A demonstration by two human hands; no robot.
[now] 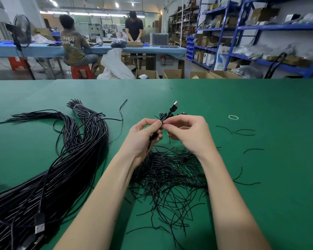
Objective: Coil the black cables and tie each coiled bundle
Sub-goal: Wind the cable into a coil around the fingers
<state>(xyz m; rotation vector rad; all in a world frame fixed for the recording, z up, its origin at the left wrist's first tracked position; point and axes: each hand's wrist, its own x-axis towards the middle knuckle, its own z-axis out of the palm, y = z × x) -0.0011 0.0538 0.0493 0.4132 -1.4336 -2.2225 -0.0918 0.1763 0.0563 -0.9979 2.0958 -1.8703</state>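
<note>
Both hands up over the middle of the green bench (260, 98). Left hand (145, 139) curled round a small coiled cable bundle (156, 135), thumb and fingers clamped on its lower part. Right hand (187, 134) pinching at the top of that same bundle, fingertips meeting the left thumb right at the wrap point. USB plug (175, 105) poking up and away from the pinch, silver end tilted toward the far edge. Thin black tie strand dangling just below the right fingers.

Under the wrists, loose heap of short black ties (170, 177), tangled and spread toward the near edge; stray ones scattered off to the right. Left of the arms, thick sheaf of long black cables (49, 181) running from the near-left corner up to a bound end (77, 106) farther back. Second USB plug (39, 224) lying on that sheaf near the bottom. White rubber band (233, 117) alone on the green, well apart to the right.
</note>
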